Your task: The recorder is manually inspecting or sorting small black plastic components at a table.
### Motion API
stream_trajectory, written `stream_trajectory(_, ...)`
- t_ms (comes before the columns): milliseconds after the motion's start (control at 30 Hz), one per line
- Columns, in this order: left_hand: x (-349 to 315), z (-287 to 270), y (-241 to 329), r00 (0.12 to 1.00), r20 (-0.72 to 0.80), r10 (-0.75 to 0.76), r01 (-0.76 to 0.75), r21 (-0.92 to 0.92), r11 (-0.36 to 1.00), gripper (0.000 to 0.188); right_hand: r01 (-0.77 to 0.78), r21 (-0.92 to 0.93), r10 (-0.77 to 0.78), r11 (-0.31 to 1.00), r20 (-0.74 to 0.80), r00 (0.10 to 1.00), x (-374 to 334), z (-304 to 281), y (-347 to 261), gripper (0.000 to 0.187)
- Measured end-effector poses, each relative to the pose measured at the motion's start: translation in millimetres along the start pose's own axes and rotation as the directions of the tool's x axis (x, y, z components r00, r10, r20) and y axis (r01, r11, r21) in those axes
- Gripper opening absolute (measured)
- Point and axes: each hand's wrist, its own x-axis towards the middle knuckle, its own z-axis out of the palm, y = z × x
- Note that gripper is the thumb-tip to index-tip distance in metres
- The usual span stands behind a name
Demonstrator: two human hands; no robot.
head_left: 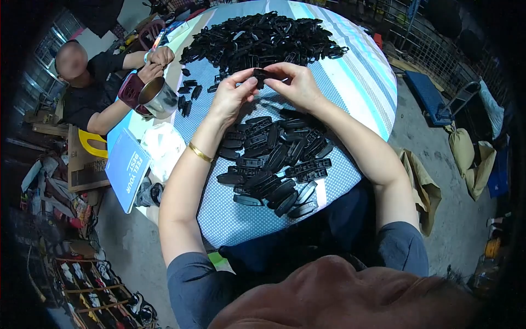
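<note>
Above the middle of the table, my left hand (231, 97) and my right hand (300, 88) meet, both closed with thumbs and fingertips on one small black plastic part (261, 75). The fingers partly cover it, so its exact kind cannot be made out. Below my wrists, between my forearms, lies a heap of long black plastic pieces (276, 156) with rounded backs and slotted undersides. Beyond my hands a much larger heap of similar black parts (257, 41) spreads over the far side.
A patterned cloth covers the round table (364, 82). To the left stand a metal mug (159, 97), a crumpled white plastic bag (163, 145) and a blue booklet (127, 167). A co-worker (87, 82) sits at the far left, hands together. A blue platform trolley (427, 98) stands on the right.
</note>
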Motion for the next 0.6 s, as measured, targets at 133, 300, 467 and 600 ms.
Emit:
stream_trajectory(133,3,-3,-3,0.997,-0.041,0.060,-0.059,0.025,0.998,0.027,-0.025,0.070,0.026,0.997,-0.013,1.000,-1,5,3,0.030)
stream_trajectory(300,1,3,-2,0.989,-0.088,0.116,-0.109,0.078,0.991,0.030,0.053,-0.048,-0.055,0.997,-0.059,0.997,-2,8,6,0.025)
stream_trajectory(467,-2,17,0,0.985,-0.130,0.117,-0.112,0.043,0.993,0.030,0.237,-0.203,-0.262,0.950,-0.104,0.959,-3,11,5,0.027)
stream_trajectory(600,0,10,1,0.986,-0.069,0.151,-0.149,0.035,0.988,0.030,-0.077,-0.088,0.072,0.993,-0.063,0.995,-4,13,-1,0.025)
